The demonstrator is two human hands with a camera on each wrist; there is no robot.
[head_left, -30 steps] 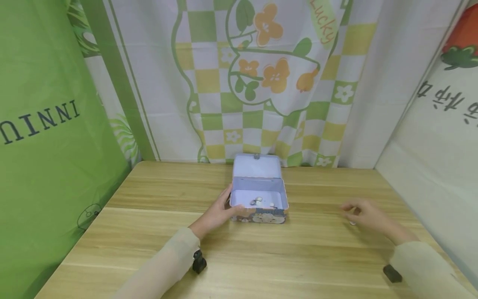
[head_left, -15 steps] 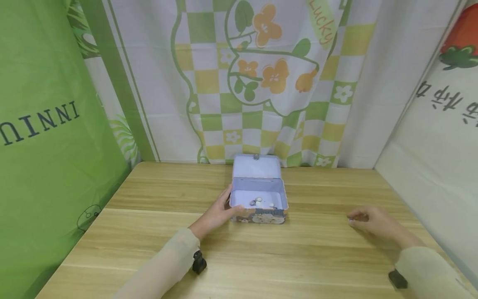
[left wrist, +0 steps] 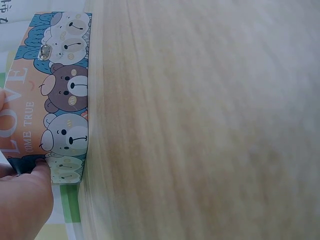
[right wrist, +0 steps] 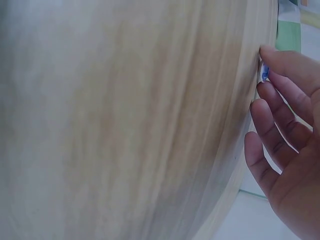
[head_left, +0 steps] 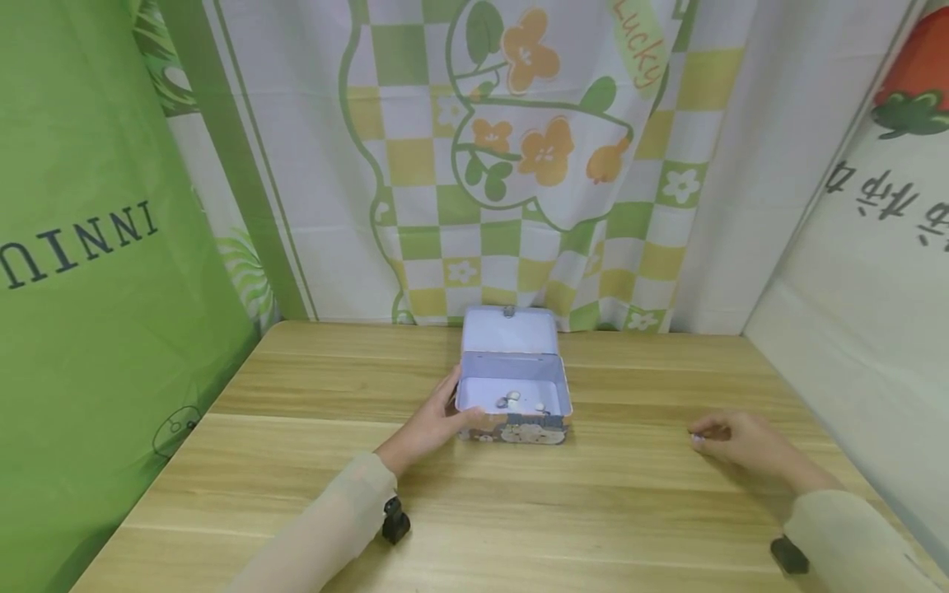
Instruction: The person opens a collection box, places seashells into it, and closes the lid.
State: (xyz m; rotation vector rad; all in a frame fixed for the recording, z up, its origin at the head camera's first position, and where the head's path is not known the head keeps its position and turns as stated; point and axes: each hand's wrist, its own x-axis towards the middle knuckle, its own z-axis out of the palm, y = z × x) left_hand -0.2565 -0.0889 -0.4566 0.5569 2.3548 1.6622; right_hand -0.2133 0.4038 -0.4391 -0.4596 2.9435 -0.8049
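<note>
A tin box (head_left: 534,432) stands on the table with its hinged lid (head_left: 510,331) raised at the back. Bears and lettering decorate its front in the left wrist view. Several small white and grey roundish pieces (head_left: 513,397) lie inside; their kind is too small to tell. My left hand (head_left: 432,422) holds the box's left front corner, thumb on the front wall, fingers along the left side. Well to the right, my right hand (head_left: 749,445) is low over the table. Its thumb and fingertips pinch a small white and blue piece (right wrist: 265,71), mostly hidden by the fingers.
The wooden table (head_left: 593,511) reaches back to a patterned curtain (head_left: 534,206) close behind the lid. A green cloth (head_left: 111,288) hangs on the left and a white one (head_left: 853,313) on the right. A thin dark cable (head_left: 178,424) shows at the left edge.
My right hand has shifted slightly right and towards me, the small piece now between thumb and fingertips; over the last half second it barely moves. Left hand and box stay put.
</note>
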